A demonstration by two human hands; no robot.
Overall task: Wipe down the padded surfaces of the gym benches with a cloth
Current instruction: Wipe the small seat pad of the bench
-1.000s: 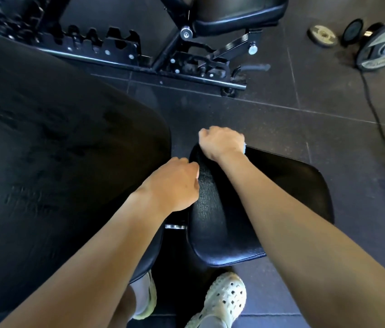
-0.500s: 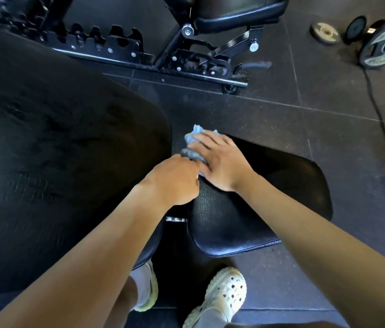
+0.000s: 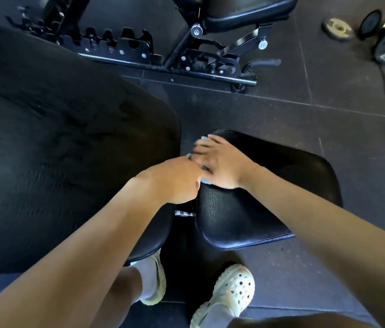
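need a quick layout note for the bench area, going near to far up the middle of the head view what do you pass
cream perforated shoe → seat pad → right hand flat on the mostly hidden blue cloth → bare floor tiles → black frame of the second bench → its pad

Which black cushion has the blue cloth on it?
The small seat pad under the right hand, not the big pad on the left or the far bench's pad.

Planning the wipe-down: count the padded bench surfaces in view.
3: the large back pad at left, the small seat pad under the right hand, and another bench's pad at top, cut off. More may lie outside the frame.
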